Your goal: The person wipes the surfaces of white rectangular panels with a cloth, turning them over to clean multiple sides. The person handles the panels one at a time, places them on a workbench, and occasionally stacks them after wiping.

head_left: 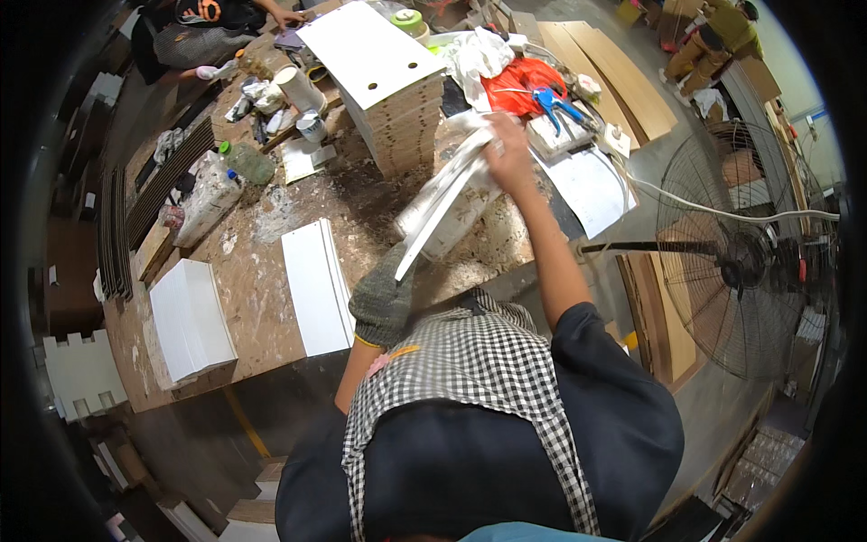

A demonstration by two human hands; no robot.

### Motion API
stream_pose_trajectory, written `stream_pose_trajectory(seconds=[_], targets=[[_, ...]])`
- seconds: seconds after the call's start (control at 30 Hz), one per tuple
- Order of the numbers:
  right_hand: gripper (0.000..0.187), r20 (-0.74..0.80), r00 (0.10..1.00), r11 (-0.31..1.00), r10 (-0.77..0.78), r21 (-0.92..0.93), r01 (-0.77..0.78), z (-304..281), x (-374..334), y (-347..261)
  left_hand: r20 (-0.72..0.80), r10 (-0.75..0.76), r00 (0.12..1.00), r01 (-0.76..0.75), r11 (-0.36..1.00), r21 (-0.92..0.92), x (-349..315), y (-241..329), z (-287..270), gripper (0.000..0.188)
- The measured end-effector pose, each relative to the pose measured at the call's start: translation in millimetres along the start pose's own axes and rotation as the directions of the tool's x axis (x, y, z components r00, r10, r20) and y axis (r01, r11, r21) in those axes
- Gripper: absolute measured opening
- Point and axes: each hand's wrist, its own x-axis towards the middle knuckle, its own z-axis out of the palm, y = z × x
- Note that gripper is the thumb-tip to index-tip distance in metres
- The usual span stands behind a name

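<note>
A white panel (pixel 417 242), tilted and seen nearly edge-on, is above the near right part of the workbench. My left hand (pixel 384 294), in a grey knitted glove, grips its lower end; the fingers are partly hidden behind it. At the upper end my bare right hand (pixel 510 155) is closed on a white cloth (pixel 468 123) pressed against the panel. Motion smears both cloth and panel edge. Beneath them sits a whitish, stained block (pixel 465 215). Left of my gloved hand lies a short stack of white panels (pixel 316 285).
A tall panel stack (pixel 370 59) stands ahead. Another white stack (pixel 191 316) lies left on the stained workbench (pixel 262 303). A red plastic bag (pixel 524 83) and blue trigger tool (pixel 555 107) are at right. Beyond stands a large fan (pixel 741 253). A co-worker's hand (pixel 287 18) is far left.
</note>
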Motion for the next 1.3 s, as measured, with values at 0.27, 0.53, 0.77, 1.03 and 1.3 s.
stream_pose_trajectory(seconds=[0.27, 0.53, 0.77, 1.03, 1.3], targets=[[0.049, 0.176, 0.896, 0.711, 0.408, -0.677, -0.191, -39, -92, 92, -0.091, -0.393, 0.915, 0.284, 0.788, -0.547, 0, -43, 9, 0.023], [0.045, 0.591, 0.669, 0.122, 0.451, 0.702, -0.702, -28, -118, -73, 0.130, -0.536, 0.834, 0.405, 0.434, -0.805, -1, 3, -19, 0.031], [0.028, 0.090, 0.955, 0.806, 0.283, 0.518, -0.288, -42, 39, -83, -0.028, -0.051, 0.998, 0.038, 0.933, -0.358, -12, -49, -8, 0.094], [0.037, 0.345, 0.928, 0.916, 0.143, 0.309, -0.256, 30, 226, -29, -0.034, -0.847, 0.530, 0.723, 0.431, 0.540, -96, -120, -28, 0.125], [0.068, 0.648, 0.758, 0.953, 0.070, -0.268, 0.141, 71, 245, -48, -0.076, -0.870, 0.487, 0.770, 0.387, 0.507, -101, -125, -45, 0.121]])
